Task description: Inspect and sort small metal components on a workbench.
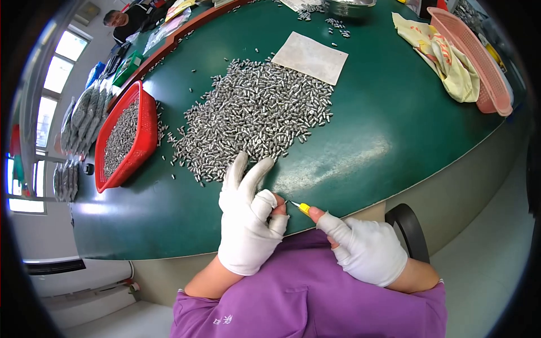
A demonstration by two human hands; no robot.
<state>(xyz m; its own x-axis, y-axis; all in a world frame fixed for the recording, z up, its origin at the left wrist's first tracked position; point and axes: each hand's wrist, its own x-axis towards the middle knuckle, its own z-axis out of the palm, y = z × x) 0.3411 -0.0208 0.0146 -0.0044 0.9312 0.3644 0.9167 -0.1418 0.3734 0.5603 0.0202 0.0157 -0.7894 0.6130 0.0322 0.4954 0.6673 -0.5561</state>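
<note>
A heap of small silvery metal parts (pixel 259 107) covers the middle of the green table. My left hand (pixel 248 219), in a white glove with bare thumb and index tips, is closed in a pinch on a tiny metal part (pixel 285 202), mostly hidden by the fingers. Its other fingers stretch toward the near edge of the heap. Gloved likewise, my right hand (pixel 366 248) grips a yellow-handled tool with a thin pointed tip (pixel 304 208). That tip points left, close beside the pinched part.
A red plastic basket (pixel 147 121) of metal parts stands at the left. A pale sheet (pixel 310 58) lies at the heap's far edge. At the far right are a pink basket (pixel 487 93) and yellow cloth bag (pixel 451 67). Beyond a wooden rim sits another person (pixel 135 22).
</note>
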